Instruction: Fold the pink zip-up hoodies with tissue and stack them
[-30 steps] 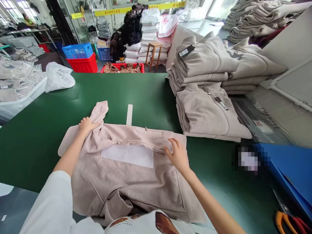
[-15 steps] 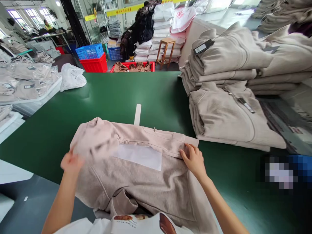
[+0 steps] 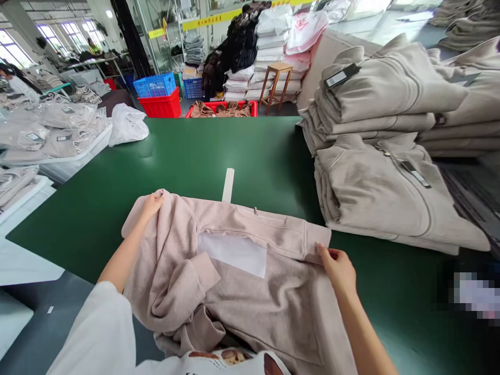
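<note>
From my remote seat, my left hand (image 3: 153, 204) and right hand (image 3: 339, 268) each pinch an edge of the pinkish-beige fleece garment (image 3: 269, 307) on the glossy green table (image 3: 187, 153), apparently straightening its fold, so next I'd need even tension.

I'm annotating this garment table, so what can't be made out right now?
In the head view:
Near end of the pink sweatshirt: hidden by the white shirt, cut off by bottom edge.
Whether white strip joins white panel: covered by the pink sweatshirt.
Print on the nearer hang tag: too small.
Object at right: pixelated.
</note>
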`<action>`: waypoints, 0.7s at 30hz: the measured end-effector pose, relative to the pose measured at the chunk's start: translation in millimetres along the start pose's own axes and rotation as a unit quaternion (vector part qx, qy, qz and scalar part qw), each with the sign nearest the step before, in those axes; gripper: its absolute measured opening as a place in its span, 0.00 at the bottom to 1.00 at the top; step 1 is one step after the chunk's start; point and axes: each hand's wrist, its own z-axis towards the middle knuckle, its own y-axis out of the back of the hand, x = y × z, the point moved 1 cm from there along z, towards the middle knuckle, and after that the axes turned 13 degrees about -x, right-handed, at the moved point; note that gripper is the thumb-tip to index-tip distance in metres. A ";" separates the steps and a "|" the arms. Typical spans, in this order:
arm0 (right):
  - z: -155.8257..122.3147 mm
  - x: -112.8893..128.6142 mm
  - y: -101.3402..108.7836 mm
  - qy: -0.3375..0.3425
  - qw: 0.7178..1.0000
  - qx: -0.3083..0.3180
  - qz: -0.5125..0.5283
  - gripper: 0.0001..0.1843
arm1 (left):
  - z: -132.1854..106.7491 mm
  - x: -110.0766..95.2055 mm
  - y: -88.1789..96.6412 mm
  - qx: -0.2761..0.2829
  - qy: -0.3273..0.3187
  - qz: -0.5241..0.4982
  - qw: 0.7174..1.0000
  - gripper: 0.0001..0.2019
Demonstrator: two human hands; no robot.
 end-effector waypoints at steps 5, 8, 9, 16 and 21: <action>2.6 11.6 -0.2 0.010 1.000 0.012 -0.008 0.28 | 47.2 -3.9 -35.7 -0.023 0.005 -0.014 1.000 0.13; 5.2 11.2 -2.3 0.029 1.000 0.000 0.010 0.28 | 57.9 17.5 -30.2 -0.049 0.004 -0.036 0.998 0.14; 7.1 8.6 -3.0 0.032 0.999 -0.028 0.015 0.27 | 59.6 27.9 -24.2 -0.061 0.006 -0.039 0.997 0.16; 16.7 -9.8 -11.7 0.011 0.999 -0.041 0.023 0.25 | 77.8 72.5 11.2 0.023 -0.021 -0.021 0.999 0.17; 19.9 -7.0 -14.1 0.015 0.999 -0.045 0.003 0.26 | 105.6 58.3 -1.0 0.165 -0.046 -0.050 0.984 0.22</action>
